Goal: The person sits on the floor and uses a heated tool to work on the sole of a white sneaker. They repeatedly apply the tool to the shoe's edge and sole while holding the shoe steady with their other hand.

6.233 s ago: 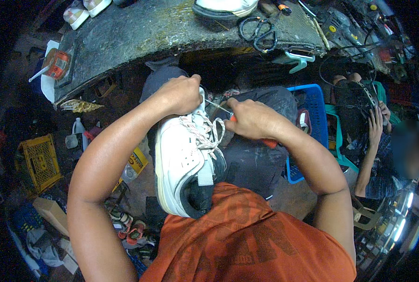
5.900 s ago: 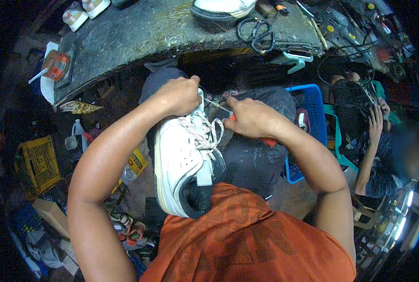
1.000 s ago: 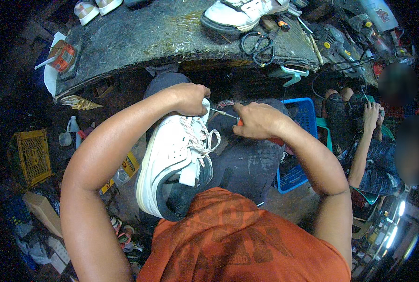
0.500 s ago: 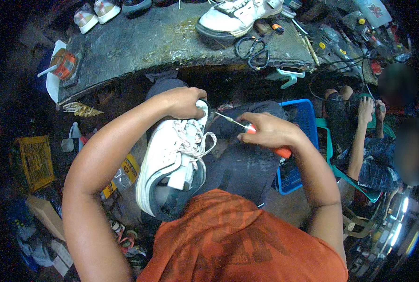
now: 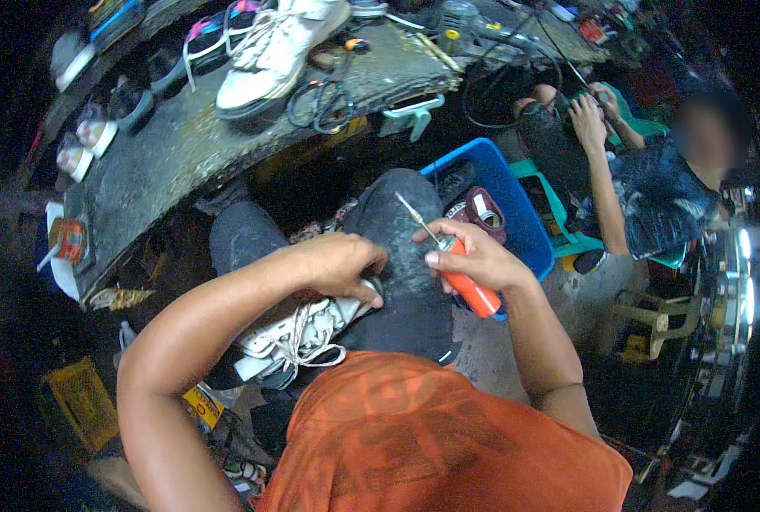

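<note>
Starting on the left: the left hand (image 5: 337, 264) is clamped over the white sneaker (image 5: 299, 328), pinning it down on the lap against the left knee, laces hanging loose toward the body. That grip looks like the key thing here. The shoe sits on its side and I'd say it wants to roll, so keep the thumb and fingers wrapped right over the upper near where the tool goes in, and keep the knee under it as a backstop.

Moving right, the right hand (image 5: 474, 256) is closed around the orange-handled awl (image 5: 452, 260), metal tip pointing up and away, well clear of the shoe at this instant. The two hands sit near each other but not touching. Before pushing in, I'd line the point up on the seam and keep the left fingers out of its line (that shaft is thin and would slip easily). A short, steady push beats a jab.

Further right there's a blue crate (image 5: 504, 200) with another shoe in it, and past that a seated person. Up top, the counter (image 5: 184, 145) carries a second white sneaker (image 5: 278, 51) and black scissors (image 5: 320, 101).
</note>
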`<state>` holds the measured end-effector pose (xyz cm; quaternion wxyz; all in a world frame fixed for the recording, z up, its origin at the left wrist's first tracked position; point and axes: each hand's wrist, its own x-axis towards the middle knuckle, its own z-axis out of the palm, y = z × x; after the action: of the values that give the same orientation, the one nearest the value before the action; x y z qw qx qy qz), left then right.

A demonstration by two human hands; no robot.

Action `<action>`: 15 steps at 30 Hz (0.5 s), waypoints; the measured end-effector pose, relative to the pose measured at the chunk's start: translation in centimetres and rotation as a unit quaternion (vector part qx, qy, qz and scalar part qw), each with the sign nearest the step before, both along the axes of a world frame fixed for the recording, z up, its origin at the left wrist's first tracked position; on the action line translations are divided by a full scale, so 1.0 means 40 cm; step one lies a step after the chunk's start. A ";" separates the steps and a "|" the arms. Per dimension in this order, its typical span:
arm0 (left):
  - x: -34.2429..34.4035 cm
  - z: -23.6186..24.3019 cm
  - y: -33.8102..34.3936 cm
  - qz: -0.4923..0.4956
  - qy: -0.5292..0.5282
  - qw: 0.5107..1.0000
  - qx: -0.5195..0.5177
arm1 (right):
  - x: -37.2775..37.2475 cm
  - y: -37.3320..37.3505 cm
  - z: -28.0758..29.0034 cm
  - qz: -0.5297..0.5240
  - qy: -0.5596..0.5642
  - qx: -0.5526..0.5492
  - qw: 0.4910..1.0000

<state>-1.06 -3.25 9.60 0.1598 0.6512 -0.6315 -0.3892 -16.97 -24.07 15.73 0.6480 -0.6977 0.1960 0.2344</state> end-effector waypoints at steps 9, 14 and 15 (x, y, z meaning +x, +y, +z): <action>-0.065 0.076 0.166 0.056 -0.260 0.945 0.191 | -0.001 0.077 -0.176 -0.191 0.018 0.106 0.976; -0.026 0.113 0.230 0.129 -0.213 0.954 0.166 | 0.065 0.165 -0.231 -0.127 0.028 0.167 0.977; -0.026 0.121 0.237 0.129 -0.232 0.953 0.149 | 0.075 0.180 -0.235 -0.129 0.024 0.176 0.976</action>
<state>-2.09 6.23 14.42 -0.0411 0.8160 -0.4964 -0.2933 -13.98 -16.85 6.33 0.7805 -0.5357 0.2556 0.1963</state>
